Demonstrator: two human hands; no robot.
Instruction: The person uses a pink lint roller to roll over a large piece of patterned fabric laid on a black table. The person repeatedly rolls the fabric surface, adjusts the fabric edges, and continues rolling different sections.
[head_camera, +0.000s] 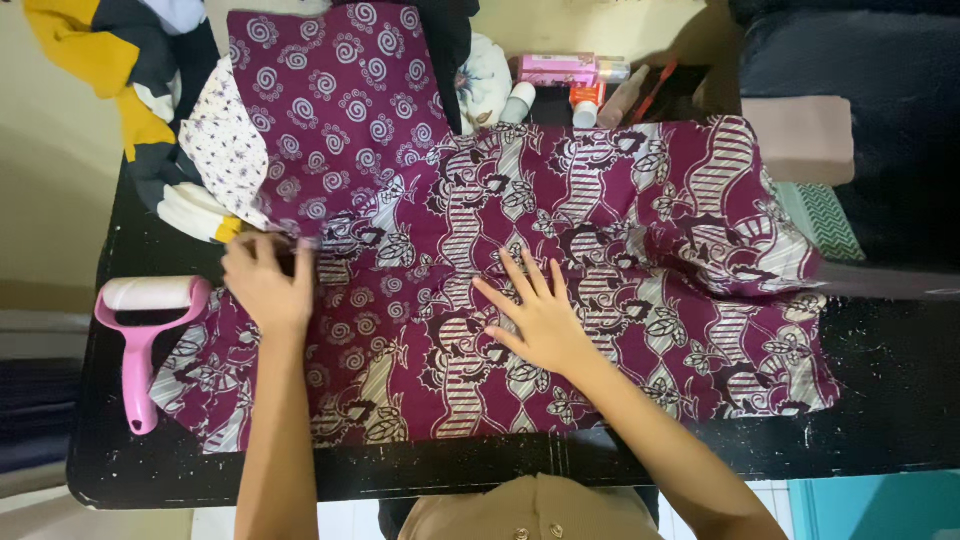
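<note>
On the black counter (880, 400) in front of me, my left hand (268, 283) has its fingers curled closed around a fold of the purple batik cloth (620, 230) near that cloth's left edge, while my right hand (540, 318) lies flat on the middle of the same cloth, fingers spread open and pressing down, gripping nothing. The cloth is spread wide across the counter, patterned with white striped bands and leaves. Overlapping its upper left part is a purple piece with white spirals (335, 110), and beside that a white floral scrap (228, 145). Just left of my left hand, a pink lint roller (145, 330) lies on the counter, apart from the cloth's edge. At the far edge, small bottles and a pink box (556, 68) sit together. A yellow, grey and white garment (130, 90) hangs at the upper left corner.
</note>
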